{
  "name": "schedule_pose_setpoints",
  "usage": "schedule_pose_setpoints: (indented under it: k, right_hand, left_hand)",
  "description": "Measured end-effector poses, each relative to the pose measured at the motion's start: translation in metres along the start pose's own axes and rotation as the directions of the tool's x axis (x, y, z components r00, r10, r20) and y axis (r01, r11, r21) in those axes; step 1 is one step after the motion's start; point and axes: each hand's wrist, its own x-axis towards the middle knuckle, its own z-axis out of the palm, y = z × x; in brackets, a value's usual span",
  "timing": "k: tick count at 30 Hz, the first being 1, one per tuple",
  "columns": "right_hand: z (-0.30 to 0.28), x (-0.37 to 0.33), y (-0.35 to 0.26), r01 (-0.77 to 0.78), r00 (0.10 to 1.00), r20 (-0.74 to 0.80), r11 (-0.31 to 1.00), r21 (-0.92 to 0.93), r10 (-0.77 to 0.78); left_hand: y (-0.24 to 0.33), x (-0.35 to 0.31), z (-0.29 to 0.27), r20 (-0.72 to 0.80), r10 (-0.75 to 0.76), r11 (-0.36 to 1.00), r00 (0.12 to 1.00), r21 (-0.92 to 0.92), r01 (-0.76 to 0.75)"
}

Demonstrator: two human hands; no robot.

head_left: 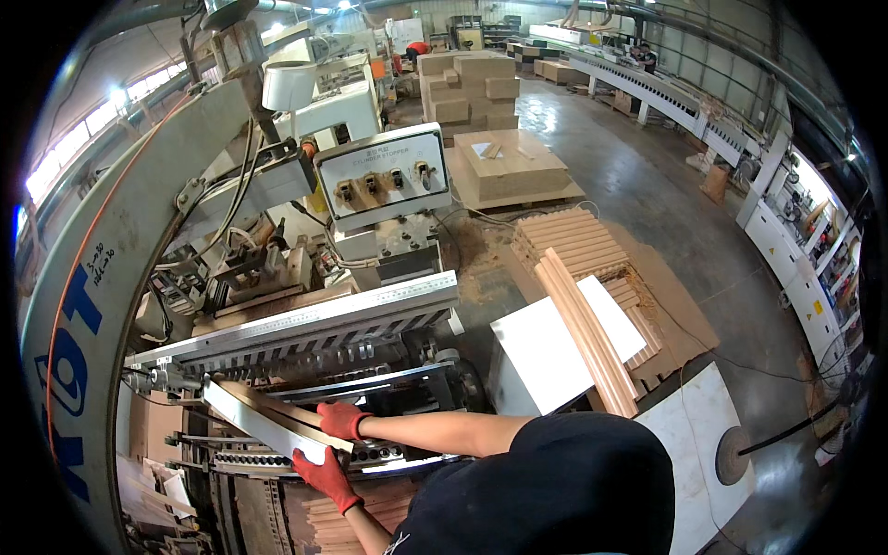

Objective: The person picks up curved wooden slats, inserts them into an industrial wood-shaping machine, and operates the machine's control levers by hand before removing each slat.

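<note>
- The person is standing over a woodworking machine (277,305), with both hands in red gloves gripping one long moulded strip (268,421) that is white on its face and brown along its upper edge
- The right hand (342,421) is sitting at about 7 o'clock from the middle of the view, its fingers curled over the strip's top edge, seemingly to be keeping it steady
- The left hand (326,476) is lying just below it, closer to 6 o'clock, fingers wrapped around the strip's near end from underneath, so the two hands are carrying the weight together
- The strip is running from the hands toward 9 o'clock, slanting up and to the left, its far end resting against the machine's metal rails beneath a long ruler bar (314,319); held flat and lengthwise like this, it is lining up with the machine's bed
- A grey control box (384,176) with a row of switches is sitting above, at about 11 o'clock
- A bundle of similar tan strips (587,328) is leaning across a white board (536,356) at 3 o'clock, within arm's reach
- Stacks of brown boards (472,88) are standing on the concrete floor (638,194) toward 12 o'clock
</note>
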Motion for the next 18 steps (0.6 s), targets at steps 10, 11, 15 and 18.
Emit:
schedule_pose_setpoints:
  k: [10, 11, 15, 18]
  right_hand:
    - [-0.055, -0.1, 0.042, 0.162, 0.966, -0.167, 0.964, -0.212, -0.199]
    - [-0.058, -0.109, 0.046, 0.179, 0.948, -0.204, 0.939, -0.292, -0.244]
    - [-0.063, -0.134, 0.069, 0.154, 0.932, -0.265, 0.931, -0.33, -0.248]
    - [-0.063, -0.131, 0.074, 0.185, 0.934, -0.254, 0.947, -0.262, -0.252]
  left_hand:
    - [0.003, -0.01, -0.002, 0.05, -0.007, 1.0, 0.999, -0.028, 0.008]
    - [0.0, -0.01, -0.002, 0.044, -0.001, 0.999, 0.999, -0.044, 0.002]
    - [0.009, -0.018, -0.003, 0.036, 0.009, 1.0, 0.999, 0.022, -0.01]
    - [0.005, -0.015, -0.009, -0.03, 0.109, 0.989, 0.994, 0.101, -0.106]
